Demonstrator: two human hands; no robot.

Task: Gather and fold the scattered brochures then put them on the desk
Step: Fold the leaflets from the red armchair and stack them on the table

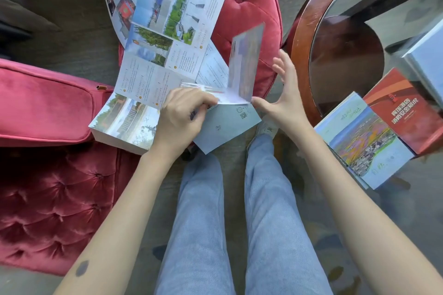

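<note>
A person sits in blue jeans (271,211) and looks down at both bare hands. The left hand (182,117) is pinched shut on a long paper brochure (153,31). The brochure is mostly unfolded. It runs from the hand up and away over a round red cushion (251,7) at the far middle. It shows many small photos of trees, sky and buildings, with blocks of tiny print that is too small to read. Some big orange brush writing sits at its far end.

The near end of the brochure is partly folded. A grey-blue panel (227,127) hangs below the left hand, and it has a small square code and a round stamp on it. Another panel (244,62) stands up and looks blurry.

The right hand (282,100) is open with its fingers spread. Its thumb tip is right at the fold by the standing panel, but it grips nothing.

On the right is a round desk (306,31) with a dark wood rim and a glass top. 2 folded brochures lie on the near part of it. 1 has a picture of colourful fields (364,141), with some faint handwriting. The other is red (402,112) with big white Chinese letters. They lie side by side and touch.

A red padded seat (48,199) is on the left.
</note>
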